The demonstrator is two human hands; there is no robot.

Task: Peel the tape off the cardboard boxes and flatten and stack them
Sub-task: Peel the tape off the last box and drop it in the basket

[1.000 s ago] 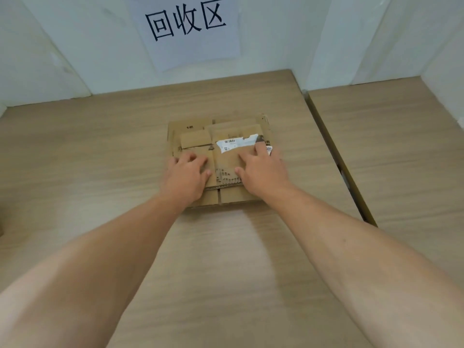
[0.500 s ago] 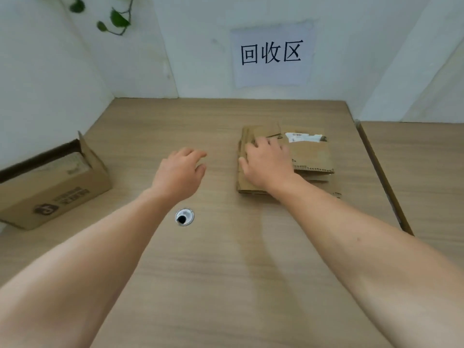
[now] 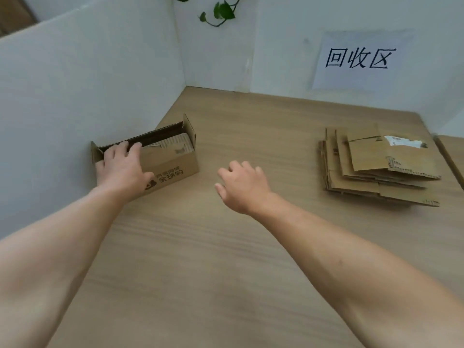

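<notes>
Box [image 3: 173,162] now held in left grip [image 3: 121,169], right grip [image 3: 242,187] off stack [image 3: 351,182].

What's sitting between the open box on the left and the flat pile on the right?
Only the right hand, holding nothing, over bare table. Nothing else lies between the box and the pile in the head view.
</notes>
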